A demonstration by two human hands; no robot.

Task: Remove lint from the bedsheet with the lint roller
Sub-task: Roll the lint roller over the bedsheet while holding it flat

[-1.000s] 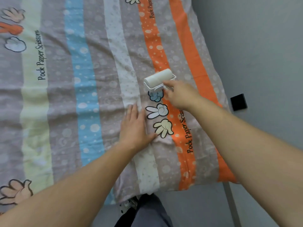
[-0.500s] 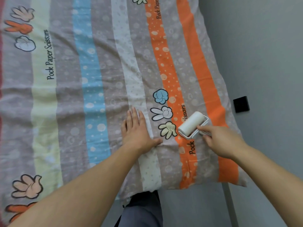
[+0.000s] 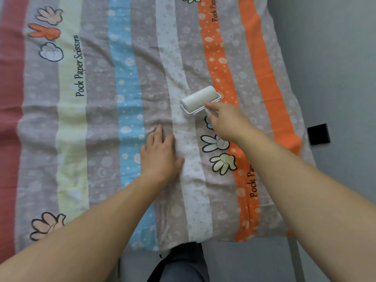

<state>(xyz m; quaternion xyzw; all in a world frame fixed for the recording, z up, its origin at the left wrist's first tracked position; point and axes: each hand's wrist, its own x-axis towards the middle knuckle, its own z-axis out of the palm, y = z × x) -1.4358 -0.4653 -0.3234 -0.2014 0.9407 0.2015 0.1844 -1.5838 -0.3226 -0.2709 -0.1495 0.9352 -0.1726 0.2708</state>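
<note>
A striped bedsheet (image 3: 126,82) with cartoon hand prints and "Pock Paper Scissors" lettering covers the bed. A white lint roller (image 3: 198,98) lies with its roll on the sheet between the white stripe and the dotted orange stripe. My right hand (image 3: 225,122) grips its handle from the near side, index finger stretched along the frame; the handle is mostly hidden by the fingers. My left hand (image 3: 160,153) presses flat on the sheet, fingers straight, to the near left of the roller.
The bed's right edge meets a grey floor (image 3: 335,58), where a small black square object (image 3: 318,133) lies. The sheet's near edge hangs over my dark trouser leg (image 3: 183,263). A red stripe (image 3: 9,98) runs down the far left.
The roller and my right hand went from far to near along the orange stripe, then came back away from me and to the left. My left hand stays pressed on the sheet.
</note>
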